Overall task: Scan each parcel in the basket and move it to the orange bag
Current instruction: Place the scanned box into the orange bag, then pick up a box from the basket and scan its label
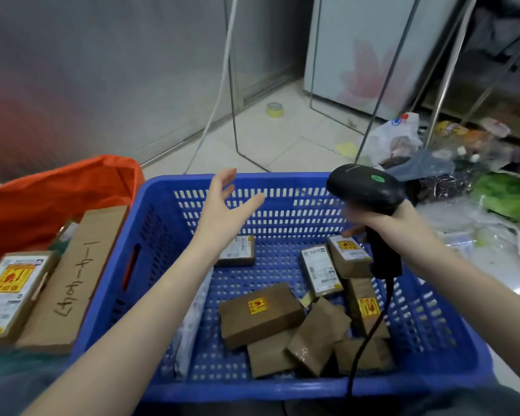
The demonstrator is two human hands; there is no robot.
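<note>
A blue plastic basket (162, 205) stands in front of me with several brown cardboard parcels on its floor, among them one with a yellow sticker (260, 315) and one with a white label (321, 270). My left hand (225, 205) hovers empty over the basket's far left part, fingers spread. My right hand (370, 219) grips a black barcode scanner (367, 190) above the basket's right side; its cable hangs down into the basket. Left of the basket lies the orange bag (51, 193), with a long box (75, 280) and a labelled parcel (11, 292) in it.
A white soft mailer (192, 319) leans on the basket's left wall. Plastic bags and loose rubbish (451, 163) cover the floor at the right. A metal rack's legs (237, 121) and a tape roll (275, 109) stand behind the basket, before a white cabinet (360, 55).
</note>
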